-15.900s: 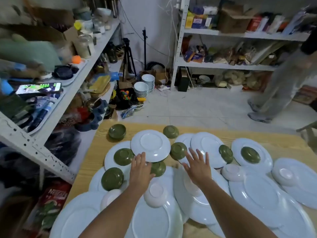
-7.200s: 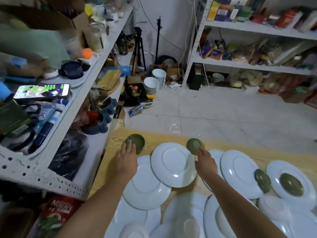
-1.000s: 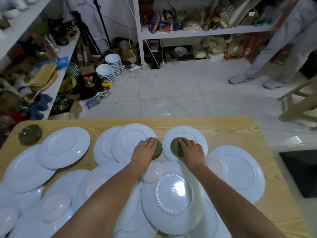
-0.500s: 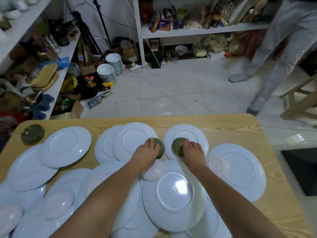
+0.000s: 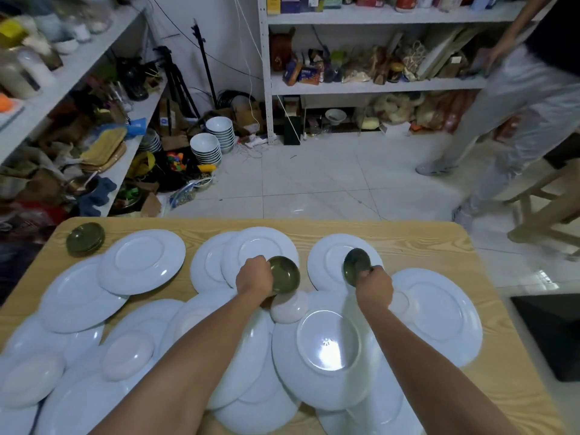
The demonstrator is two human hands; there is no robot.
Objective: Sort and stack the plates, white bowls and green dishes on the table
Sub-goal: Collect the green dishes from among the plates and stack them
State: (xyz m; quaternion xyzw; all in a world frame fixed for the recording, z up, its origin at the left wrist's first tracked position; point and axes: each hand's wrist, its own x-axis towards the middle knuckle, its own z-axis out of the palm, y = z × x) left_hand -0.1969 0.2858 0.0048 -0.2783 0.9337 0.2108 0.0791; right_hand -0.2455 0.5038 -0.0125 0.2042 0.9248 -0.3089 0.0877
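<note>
My left hand (image 5: 255, 275) grips a green dish (image 5: 285, 274), lifted and tilted with its hollow toward me, above the white plates. In my right hand (image 5: 375, 286) is a second green dish (image 5: 354, 265), also raised and tilted. A stack of green dishes (image 5: 85, 238) stands at the far left corner of the wooden table (image 5: 423, 243). Several white plates lie upside down and overlapping across the table, among them one (image 5: 142, 261) at the left and a large one (image 5: 328, 350) near me. An upturned white bowl (image 5: 290, 307) sits between my wrists; others (image 5: 127, 359) lie at the left.
A person in light trousers (image 5: 508, 120) walks on the tiled floor at the right, beside a wooden stool (image 5: 546, 202). Cluttered shelves line the left side and the back wall. Stacked white bowls (image 5: 205, 149) stand on the floor beyond the table.
Both hands have lifted their green dishes off the plates and tipped them up. The person at the right has stepped further along.
</note>
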